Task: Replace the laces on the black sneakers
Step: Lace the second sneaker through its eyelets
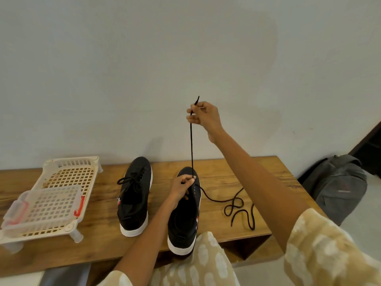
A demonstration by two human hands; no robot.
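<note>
Two black sneakers with white soles stand on the wooden bench (257,172). The left sneaker (136,195) is laced, with a bow on top. The right sneaker (185,211) has a black lace (191,145) running up out of its front eyelets. My right hand (203,116) is raised high and pinches that lace near its tip, holding it taut. My left hand (182,187) rests on the right sneaker's front and pinches the lace where it leaves the shoe. The other end of the lace trails in loops (239,207) over the bench to the right.
A cream perforated plastic rack (68,178) stands at the bench's left end, with a clear lidded box with red clasps (43,209) on it. A grey backpack (338,184) sits on the floor to the right. A plain wall rises behind the bench.
</note>
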